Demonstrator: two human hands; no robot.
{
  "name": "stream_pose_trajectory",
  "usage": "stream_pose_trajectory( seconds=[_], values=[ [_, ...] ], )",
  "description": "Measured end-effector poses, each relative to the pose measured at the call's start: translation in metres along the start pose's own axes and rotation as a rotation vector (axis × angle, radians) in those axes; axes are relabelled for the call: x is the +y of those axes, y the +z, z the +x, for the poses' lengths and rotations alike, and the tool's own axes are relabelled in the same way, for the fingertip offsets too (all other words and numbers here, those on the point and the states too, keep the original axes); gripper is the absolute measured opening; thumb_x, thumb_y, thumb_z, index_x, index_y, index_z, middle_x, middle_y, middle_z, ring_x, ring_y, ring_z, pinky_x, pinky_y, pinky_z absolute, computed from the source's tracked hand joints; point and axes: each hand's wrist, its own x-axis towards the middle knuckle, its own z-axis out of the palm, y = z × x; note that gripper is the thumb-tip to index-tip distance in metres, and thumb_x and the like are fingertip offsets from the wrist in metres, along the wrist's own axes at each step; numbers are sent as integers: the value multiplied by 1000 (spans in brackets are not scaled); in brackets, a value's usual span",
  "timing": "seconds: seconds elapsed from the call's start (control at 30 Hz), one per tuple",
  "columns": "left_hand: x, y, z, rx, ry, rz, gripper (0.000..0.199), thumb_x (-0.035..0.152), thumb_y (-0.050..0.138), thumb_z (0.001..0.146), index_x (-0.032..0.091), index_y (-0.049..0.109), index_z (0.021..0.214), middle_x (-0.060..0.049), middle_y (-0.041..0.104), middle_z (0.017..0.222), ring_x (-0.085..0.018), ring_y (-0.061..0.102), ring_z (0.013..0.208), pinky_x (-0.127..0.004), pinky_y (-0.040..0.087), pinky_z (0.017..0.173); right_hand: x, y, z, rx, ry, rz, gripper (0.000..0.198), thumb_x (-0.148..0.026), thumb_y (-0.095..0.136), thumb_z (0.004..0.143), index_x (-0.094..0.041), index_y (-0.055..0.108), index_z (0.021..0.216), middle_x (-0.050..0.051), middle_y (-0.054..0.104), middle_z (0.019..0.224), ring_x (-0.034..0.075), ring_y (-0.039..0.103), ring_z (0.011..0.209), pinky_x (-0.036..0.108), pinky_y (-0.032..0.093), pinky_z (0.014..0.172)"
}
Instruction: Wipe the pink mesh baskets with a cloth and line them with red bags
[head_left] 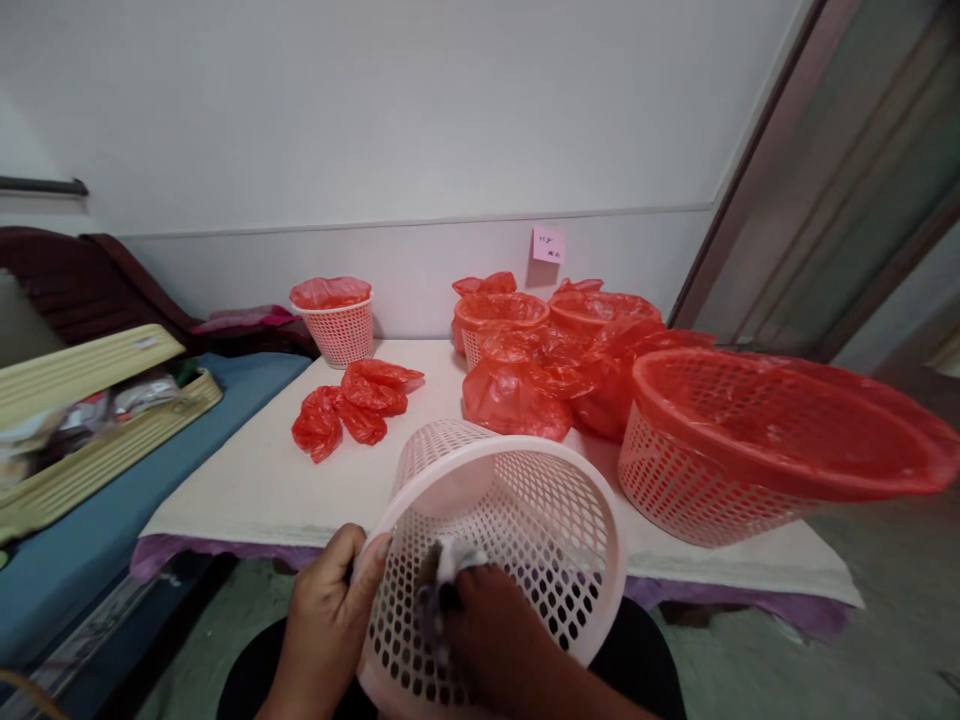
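A white perforated plastic basket [592,470] lies tilted over my lap, its mouth facing me. My left hand [326,610] grips its rim on the left, thumb over the edge. Inside the basket, my right hand [487,620] is closed on a crumpled cloth [454,560], grey and white with dark patches, held against the inner wall. The hand and cloth are slightly blurred. Behind the basket, a crumpled red plastic bag [360,400] lies on the white-covered table [255,500].
A small white basket [341,335] with a red liner stands at the back left. Red-lined baskets [502,312] and filled red bags [517,395] crowd the back right. One large red-lined basket [697,480] overhangs the right edge. An open cream case [135,410] lies on the left.
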Motion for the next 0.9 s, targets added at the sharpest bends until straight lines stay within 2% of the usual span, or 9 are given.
stream_pose_trajectory(
  seconds=[0.07,0.2,0.3,0.37,0.47,0.57,0.67,0.77,0.9],
  values=[
    [3,2,-1,-28,-2,12,39,49,47,88,22,40,60,7,36,57,-10,40,54,-21,32,52,32,-12,3,-87,128,-39,17,-11,55,83,-13,71,85,16,69,88,30,65,85,42,49,72],
    [6,5,-2,-45,-13,11,39,49,47,89,22,39,61,7,35,57,-10,39,55,-21,31,54,68,-46,7,-16,235,-64,18,-15,55,83,-13,69,95,18,66,100,28,64,85,38,47,73],
    [9,6,0,-40,-20,-18,40,51,46,88,22,39,61,7,34,58,-11,39,55,-22,31,54,48,-52,5,92,183,33,20,-22,53,87,-18,66,102,13,65,103,24,61,88,33,45,72],
    [11,7,3,-50,-29,-30,41,52,46,87,22,39,60,7,35,58,-11,39,55,-22,32,54,21,-41,2,107,55,172,15,-24,53,89,-22,65,97,6,66,95,18,61,82,27,44,67],
    [14,7,6,-60,-42,-38,42,54,49,85,22,38,60,7,35,57,-11,39,55,-22,32,53,-10,-16,-1,66,7,195,11,-28,59,87,-20,66,86,3,65,74,15,58,65,24,42,57],
    [16,6,8,-39,-31,-45,42,53,49,85,22,38,60,7,34,57,-11,38,55,-22,31,53,-10,-8,-6,85,-90,60,8,-27,64,82,-20,67,79,7,67,81,24,61,78,35,48,67],
    [16,4,11,-27,-13,-32,42,53,46,87,22,39,60,7,33,58,-11,38,56,-22,31,54,6,-22,-13,63,-32,-12,4,-19,64,79,-20,67,77,9,67,84,27,61,82,40,49,71],
    [18,5,15,-37,-11,-47,41,54,47,87,22,37,61,7,32,59,-11,37,56,-23,31,54,6,-30,-16,68,-35,41,6,-26,65,79,-22,67,82,7,68,85,25,62,79,36,49,66],
    [25,10,25,-33,-1,-58,42,54,49,85,23,36,61,8,30,58,-11,34,56,-23,29,53,-19,-12,-12,145,-19,79,11,-31,62,83,-23,66,89,3,67,80,20,62,68,28,46,55]
  ],
)
